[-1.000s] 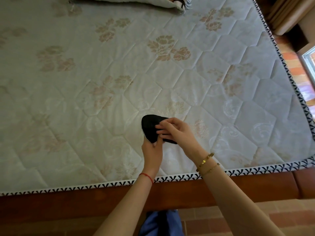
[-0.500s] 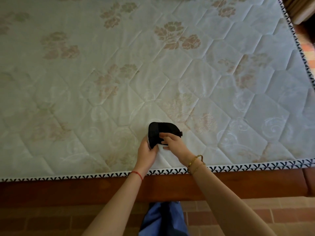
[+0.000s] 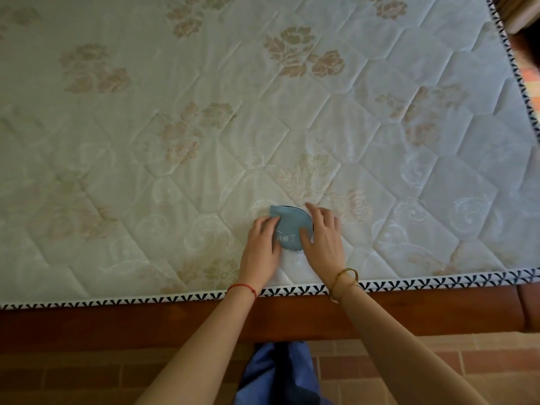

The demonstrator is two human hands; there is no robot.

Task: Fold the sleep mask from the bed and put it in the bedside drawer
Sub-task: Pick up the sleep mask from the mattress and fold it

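The sleep mask point(image 3: 290, 229) lies folded in half on the mattress point(image 3: 204, 127) near its front edge, blue side up with white writing and a thin black rim showing. My left hand point(image 3: 263, 248) rests flat on its left part, fingers over the fabric. My right hand point(image 3: 323, 238) presses its right side, thumb on the blue face and fingers spread onto the mattress. Neither hand lifts it. The bedside drawer is out of view.
The quilted mattress has a black-and-white trimmed edge point(image 3: 438, 283) on a wooden bed frame point(image 3: 409, 314). Brick floor point(image 3: 87, 381) lies below, with my blue trouser leg point(image 3: 277, 372) against the frame. Dark furniture point(image 3: 526, 30) stands past the mattress's right edge.
The mask was held up black side out in both hands; now it lies flat on the mattress, blue side up, with both hands pressing on it. The camera has moved closer.
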